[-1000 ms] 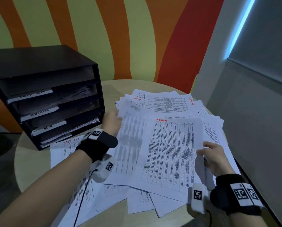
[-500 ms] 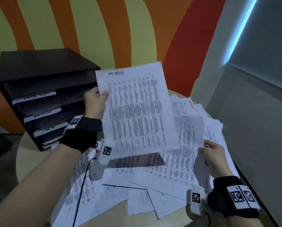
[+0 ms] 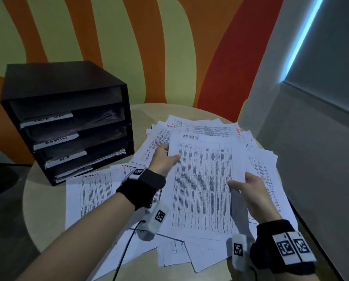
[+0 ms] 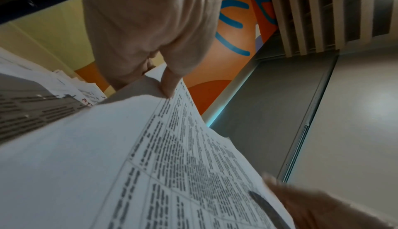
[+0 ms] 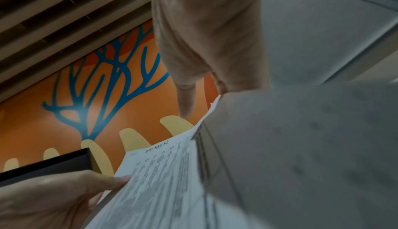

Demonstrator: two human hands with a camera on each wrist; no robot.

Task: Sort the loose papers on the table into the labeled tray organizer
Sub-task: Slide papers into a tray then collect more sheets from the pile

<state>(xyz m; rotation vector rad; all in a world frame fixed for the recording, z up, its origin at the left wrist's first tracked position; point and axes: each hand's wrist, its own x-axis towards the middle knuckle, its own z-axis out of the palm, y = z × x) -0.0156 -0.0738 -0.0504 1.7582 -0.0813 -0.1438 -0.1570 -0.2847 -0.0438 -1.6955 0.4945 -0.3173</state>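
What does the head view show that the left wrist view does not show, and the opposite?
Only the head view shows the black tray organizer with its labeled trays, the round table, the TASKLIST sheet and the word ADMIN at the top of the held sheet. Only the left wrist view shows the slatted ceiling and the blue branch pattern on the wall. Both show the left hand pinching the ADMIN sheet, the right hand at its other edge, and the loose papers below.

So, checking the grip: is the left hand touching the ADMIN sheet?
Touching. Head view: left hand pinches the ADMIN sheet at its left edge, thumb on top.
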